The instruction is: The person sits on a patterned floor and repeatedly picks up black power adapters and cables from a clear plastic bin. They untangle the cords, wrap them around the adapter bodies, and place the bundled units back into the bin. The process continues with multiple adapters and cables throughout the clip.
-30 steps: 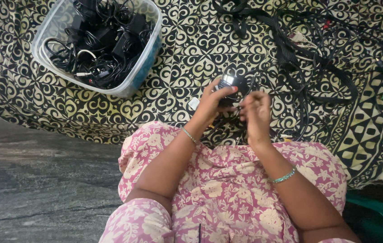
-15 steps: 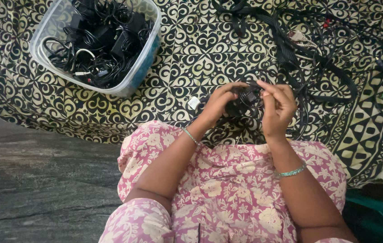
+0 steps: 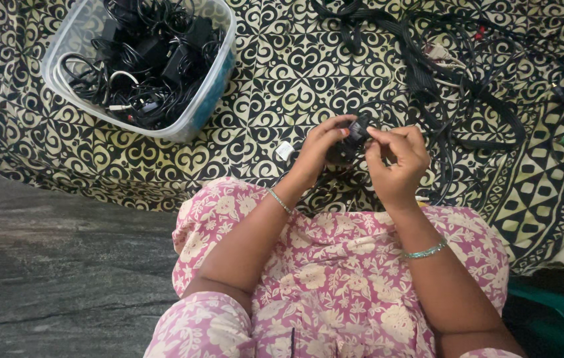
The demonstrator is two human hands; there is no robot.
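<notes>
My left hand (image 3: 318, 151) grips a small black power adapter (image 3: 355, 134) in front of me, over the patterned cloth (image 3: 282, 73). My right hand (image 3: 396, 159) pinches the thin black cable of that adapter right beside it, fingers closed on the cord. Both hands touch the adapter from either side, so most of it is hidden. The cable's loose end runs down toward my lap and is partly hidden by my hands.
A clear plastic tub (image 3: 212, 99) full of black adapters and cables stands at the upper left. A tangle of black cables (image 3: 454, 73) lies at the upper right. A small white plug (image 3: 285, 151) lies left of my hands. Grey stone floor (image 3: 56, 265) at left.
The adapter was held up with its shiny face showing; now it is lower and turned. My right hand moved from beside it onto its cable, pinching the cord closer to the adapter.
</notes>
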